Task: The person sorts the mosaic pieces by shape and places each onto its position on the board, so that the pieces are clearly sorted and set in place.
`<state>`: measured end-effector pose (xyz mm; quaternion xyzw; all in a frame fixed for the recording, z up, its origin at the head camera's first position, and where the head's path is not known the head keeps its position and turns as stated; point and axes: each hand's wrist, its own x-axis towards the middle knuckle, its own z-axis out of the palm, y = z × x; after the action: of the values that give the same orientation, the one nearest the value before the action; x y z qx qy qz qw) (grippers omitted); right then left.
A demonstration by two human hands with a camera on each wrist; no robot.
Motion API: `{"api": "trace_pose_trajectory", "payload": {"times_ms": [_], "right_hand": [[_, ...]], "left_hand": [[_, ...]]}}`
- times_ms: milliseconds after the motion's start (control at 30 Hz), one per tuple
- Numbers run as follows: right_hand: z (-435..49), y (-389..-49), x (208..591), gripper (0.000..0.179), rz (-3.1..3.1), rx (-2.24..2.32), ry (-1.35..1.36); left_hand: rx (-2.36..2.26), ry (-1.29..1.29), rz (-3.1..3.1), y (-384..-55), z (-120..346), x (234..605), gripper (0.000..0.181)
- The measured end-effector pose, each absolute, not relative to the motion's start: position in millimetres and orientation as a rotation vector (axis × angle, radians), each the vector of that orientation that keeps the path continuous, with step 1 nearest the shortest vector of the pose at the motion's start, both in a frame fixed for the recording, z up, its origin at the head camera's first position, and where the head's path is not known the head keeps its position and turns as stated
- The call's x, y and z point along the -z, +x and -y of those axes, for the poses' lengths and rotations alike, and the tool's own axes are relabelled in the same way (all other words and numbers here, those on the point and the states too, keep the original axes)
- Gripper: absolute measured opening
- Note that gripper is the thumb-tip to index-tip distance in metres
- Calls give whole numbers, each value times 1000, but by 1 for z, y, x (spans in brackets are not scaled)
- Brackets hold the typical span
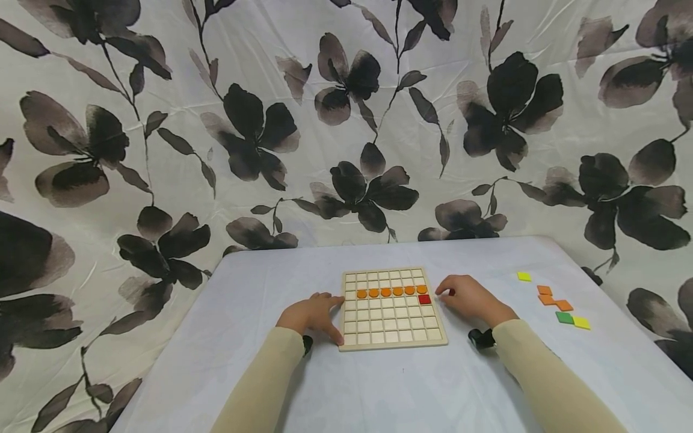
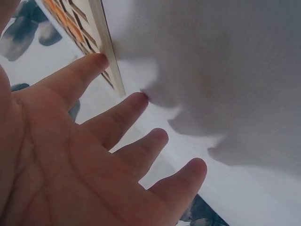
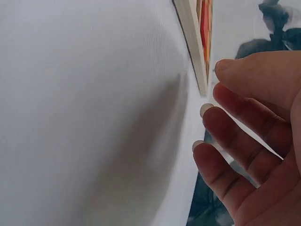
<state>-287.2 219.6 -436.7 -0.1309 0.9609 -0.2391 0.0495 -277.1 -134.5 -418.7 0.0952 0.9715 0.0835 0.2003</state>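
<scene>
A wooden grid board (image 1: pixel 393 346) lies on the white-covered table. Across its upper part runs a row of several orange round pieces (image 1: pixel 385 293), and a red square tile (image 1: pixel 425 299) sits just below the row's right end. My left hand (image 1: pixel 311 316) rests at the board's left side, thumb by the lower corner and fingers spread. In the left wrist view the index fingertip (image 2: pixel 99 60) meets the board's edge (image 2: pixel 109 44). Beside the right edge hovers my right hand (image 1: pixel 471 297), fingers loosely bent with nothing between them. The right wrist view shows the board's side (image 3: pixel 192 42) near the thumb.
To the right of my right hand lie loose square tiles: a yellow tile (image 1: pixel 524 276) farthest back, several orange tiles (image 1: pixel 545 299), then a green tile (image 1: pixel 564 317) touching another yellow tile (image 1: pixel 582 323). Floral fabric (image 1: pixel 346 138) hangs behind the table (image 1: pixel 260 282).
</scene>
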Motion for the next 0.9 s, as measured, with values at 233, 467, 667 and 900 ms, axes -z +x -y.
{"api": "trace_pose_trajectory", "payload": {"times_ms": [233,467,667,900], "right_hand": [[-243,-285,434,20,-2955,701,-377],[-266,-280,429,23,-2957,707,-298],[-286,-279,426,26,-2976,681,-242],[-311,-275,426,27,-3044,666,-288]], "left_hand": [[-246,257,-2710,-279,135,416,101],[-274,265,-2706,-277,135,417,100],[-258,282,-2725,-277,134,417,101],[-247,287,-2735,-279,135,420,100]]}}
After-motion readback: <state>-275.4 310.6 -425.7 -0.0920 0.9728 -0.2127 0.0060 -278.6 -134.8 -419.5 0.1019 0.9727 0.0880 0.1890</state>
